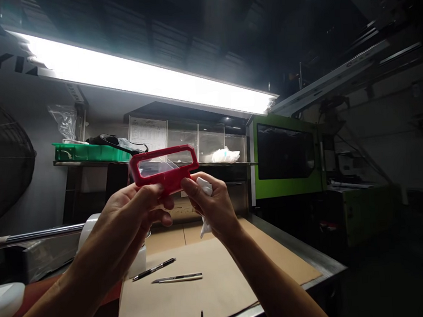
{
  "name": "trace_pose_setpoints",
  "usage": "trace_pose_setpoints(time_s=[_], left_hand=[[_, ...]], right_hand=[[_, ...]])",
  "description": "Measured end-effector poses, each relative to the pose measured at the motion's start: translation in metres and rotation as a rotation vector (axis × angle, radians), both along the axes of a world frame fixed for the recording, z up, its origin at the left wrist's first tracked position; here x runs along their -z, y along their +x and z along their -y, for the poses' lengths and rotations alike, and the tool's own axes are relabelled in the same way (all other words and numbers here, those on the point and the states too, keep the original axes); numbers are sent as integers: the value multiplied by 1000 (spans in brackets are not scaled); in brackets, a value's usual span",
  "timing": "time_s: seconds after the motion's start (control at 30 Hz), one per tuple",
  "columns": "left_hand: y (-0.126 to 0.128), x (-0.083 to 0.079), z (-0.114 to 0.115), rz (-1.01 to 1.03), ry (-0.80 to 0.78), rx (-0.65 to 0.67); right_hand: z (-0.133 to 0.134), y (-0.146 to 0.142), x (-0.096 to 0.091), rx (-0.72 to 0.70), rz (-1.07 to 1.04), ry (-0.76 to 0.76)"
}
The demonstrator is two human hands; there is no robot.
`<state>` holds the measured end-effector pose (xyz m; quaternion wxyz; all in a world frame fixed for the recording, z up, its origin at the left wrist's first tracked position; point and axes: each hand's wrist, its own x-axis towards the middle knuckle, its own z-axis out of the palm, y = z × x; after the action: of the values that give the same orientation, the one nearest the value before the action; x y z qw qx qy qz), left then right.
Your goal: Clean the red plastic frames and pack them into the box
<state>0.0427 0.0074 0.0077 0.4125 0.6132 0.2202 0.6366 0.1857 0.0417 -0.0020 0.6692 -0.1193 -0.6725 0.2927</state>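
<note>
A red plastic frame with a clear window [165, 167] is raised toward the strip lamp. My left hand [129, 221] is closed on its lower left edge. My right hand [212, 204] pinches the frame's lower right edge and also holds a white cloth [205, 197] bunched in its fingers, its tail hanging below the palm.
Brown cardboard [219, 282] covers the workbench, with a black pen [154, 269] and a slim knife [177, 277] lying on it. A green tray [89, 151] sits on the shelf behind. A green moulding machine [286, 158] stands to the right. A fan grille [3, 157] is at the left.
</note>
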Motion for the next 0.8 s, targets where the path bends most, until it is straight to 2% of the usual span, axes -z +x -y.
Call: trace_pose_setpoints(time_s=[0.23,0.5,0.67,0.8], left_hand=[[-11,-8,2,-141,-63,-45],[-13,-3,-8,-200,-51,22],[-14,-5,-1,-247,-146,-76],[-13,-5,3,-238,-157,-89]], right_hand=[[0,7,1,24,-15,20],[1,5,5,-87,-155,-129],[0,8,6,-29,-292,-129],[-3,8,8,4,-250,-83]])
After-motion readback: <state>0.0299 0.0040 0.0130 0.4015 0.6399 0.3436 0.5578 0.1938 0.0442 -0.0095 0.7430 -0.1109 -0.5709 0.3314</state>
